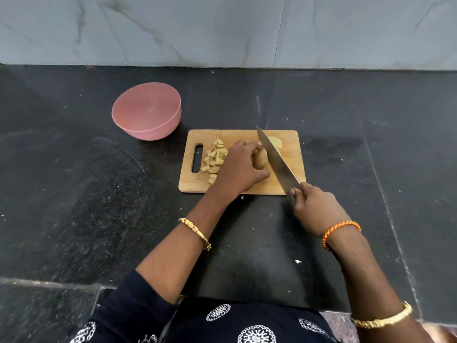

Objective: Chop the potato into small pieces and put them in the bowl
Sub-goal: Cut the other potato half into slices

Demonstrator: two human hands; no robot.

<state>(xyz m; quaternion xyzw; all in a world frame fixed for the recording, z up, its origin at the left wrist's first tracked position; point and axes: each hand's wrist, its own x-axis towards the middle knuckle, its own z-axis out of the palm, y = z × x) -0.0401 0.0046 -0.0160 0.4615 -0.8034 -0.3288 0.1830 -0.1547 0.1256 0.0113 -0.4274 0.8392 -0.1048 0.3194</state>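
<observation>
Two bare hands work over a rectangular light wooden cutting board (291, 142) that lies on a dark speckled stone counter (74, 194). The left hand (241, 168) has its fingers curled around an unpeeled brown potato piece (261, 159) near the middle of the board, pinning it down. The right hand (314, 207) grips the handle of a large steel-bladed kitchen knife (275, 155); the handle itself is hidden inside the fist. The blade slants from the near right edge of the board up toward its far side, lying just beside the held potato piece on its right.

A heap of small pale potato cubes (215, 157) sits on the left part of the board, next to the slotted handle hole (197, 158). Another pale cut potato slice (277, 142) lies beyond the blade, near the far edge.

A round pink plastic bowl (147, 111) stands on the counter, just off the board's far left corner, with no potato in it. A few small white scraps (298, 261) dot the counter nearer the person. A grey marbled wall (222, 28) rises behind the counter.
</observation>
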